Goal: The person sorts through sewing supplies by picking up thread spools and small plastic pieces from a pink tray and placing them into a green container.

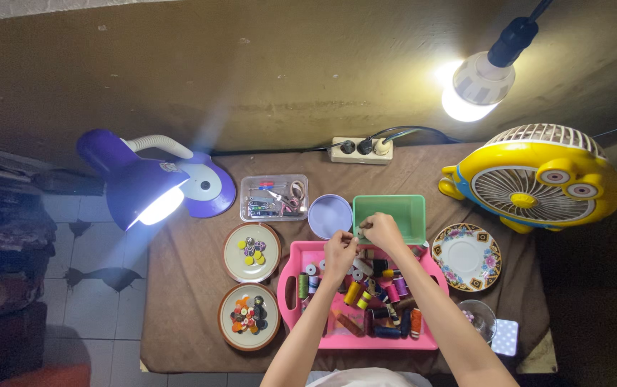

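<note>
My left hand (339, 252) and my right hand (382, 231) meet above the far edge of a pink tray (291, 276) filled with several thread spools. The fingertips of both hands pinch something very small between them, too small to make out. Just behind the hands stands an empty green box (393, 210), and a small lilac bowl (329, 215) sits to its left.
Two brown-rimmed plates hold buttons: one (252, 252) with few, one (249, 316) with many. A clear box of sewing tools (274, 198), a purple desk lamp (143, 188), a power strip (360, 150), a yellow fan (534, 179), a floral saucer (467, 256), a glass bowl (479, 317) and a hanging bulb (474, 87) surround them.
</note>
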